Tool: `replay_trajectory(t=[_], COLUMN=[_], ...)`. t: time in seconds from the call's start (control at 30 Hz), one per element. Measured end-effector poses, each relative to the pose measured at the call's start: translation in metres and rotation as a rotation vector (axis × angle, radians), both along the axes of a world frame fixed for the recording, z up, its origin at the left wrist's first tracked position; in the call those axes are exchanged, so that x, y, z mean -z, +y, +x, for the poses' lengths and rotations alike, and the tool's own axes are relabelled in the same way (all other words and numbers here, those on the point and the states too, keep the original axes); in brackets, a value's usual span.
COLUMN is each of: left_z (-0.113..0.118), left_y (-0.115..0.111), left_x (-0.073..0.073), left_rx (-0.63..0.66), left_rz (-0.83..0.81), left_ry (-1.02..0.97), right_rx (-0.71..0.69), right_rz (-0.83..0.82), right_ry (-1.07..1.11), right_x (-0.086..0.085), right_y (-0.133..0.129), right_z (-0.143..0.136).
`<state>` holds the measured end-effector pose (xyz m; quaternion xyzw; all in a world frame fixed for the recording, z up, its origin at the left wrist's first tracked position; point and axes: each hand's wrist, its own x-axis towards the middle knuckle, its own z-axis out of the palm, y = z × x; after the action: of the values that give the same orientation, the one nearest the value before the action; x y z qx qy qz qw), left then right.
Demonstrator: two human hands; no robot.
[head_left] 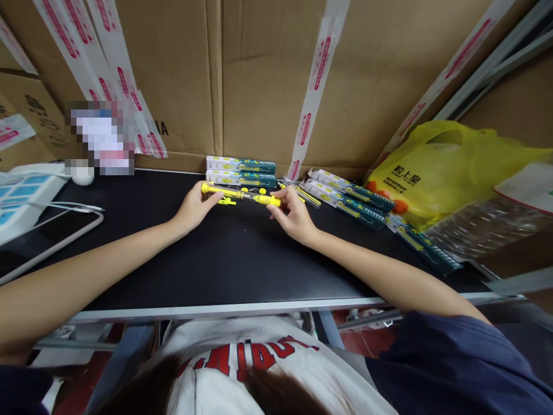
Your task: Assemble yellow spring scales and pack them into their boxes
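A slim yellow stick-like tool with a clear and metallic middle lies almost level between my hands, just above the black table; its exact kind is not plain. Its left end is in the fingers of my left hand, thumb along the near side. My right hand pinches the yellow right end between thumb and fingers. Behind and under the tool lie small yellow parts, partly covered by it. Metal rods and yellow pieces rest just beyond my right hand.
Two printed boxes are at the back, with several more boxes to the right. A yellow plastic bag stands at the right edge. Leftward are a tablet-like device, cables and a white-and-blue object. Cardboard walls the back.
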<state>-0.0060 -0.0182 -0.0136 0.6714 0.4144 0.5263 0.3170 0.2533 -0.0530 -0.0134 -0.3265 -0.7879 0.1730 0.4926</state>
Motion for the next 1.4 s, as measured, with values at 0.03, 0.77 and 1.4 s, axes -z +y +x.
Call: replay_trajectory(t=[0.03, 0.77, 1.4], left_z=[0.000, 0.001, 0.000], left_y=[0.000, 0.000, 0.000], left_x=[0.000, -0.001, -0.002], left_rx=[0.005, -0.045, 0.026], left_rz=[-0.004, -0.036, -0.050], left_ry=[-0.003, 0.042, 0.012], right_rx=[-0.017, 0.059, -0.016], right_rz=[-0.030, 0.245, -0.121], right_ry=[0.014, -0.136, -0.026], right_x=[0.000, -0.004, 0.007], right_y=[0.000, 0.008, 0.006], right_z=[0.000, 0.003, 0.005])
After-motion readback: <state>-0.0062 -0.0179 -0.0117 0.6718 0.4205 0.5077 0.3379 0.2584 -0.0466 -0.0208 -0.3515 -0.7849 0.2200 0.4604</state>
